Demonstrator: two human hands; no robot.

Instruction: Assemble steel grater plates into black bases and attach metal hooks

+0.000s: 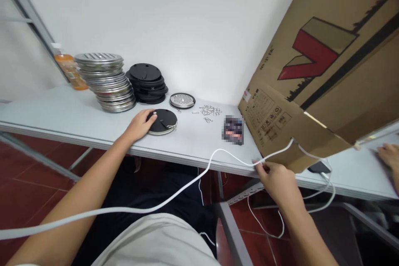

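Resting on the bench (77, 116), a black disc (162, 121) in a metal ring is touched by the left hand (139, 125), whose grip is loose and open. A white cable (174, 193) is pinched in the closed grip of the right hand (277, 181) at the bench edge, beside a tilted cardboard box (327, 75).

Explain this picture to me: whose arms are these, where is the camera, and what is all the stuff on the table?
There is no machine here. The picture comes from a camera worn on a person's head, looking down at their own two bare arms.

The left hand rests on a round black disc in a metal ring on the pale grey table. The right hand pinches a flat white cable at the table's edge.

Behind lie a stack of shiny slotted metal discs, a stack of black discs, one perforated metal disc and a small heap of metal clips. A big brown cardboard box leans at the right. Another person's hand shows far right.
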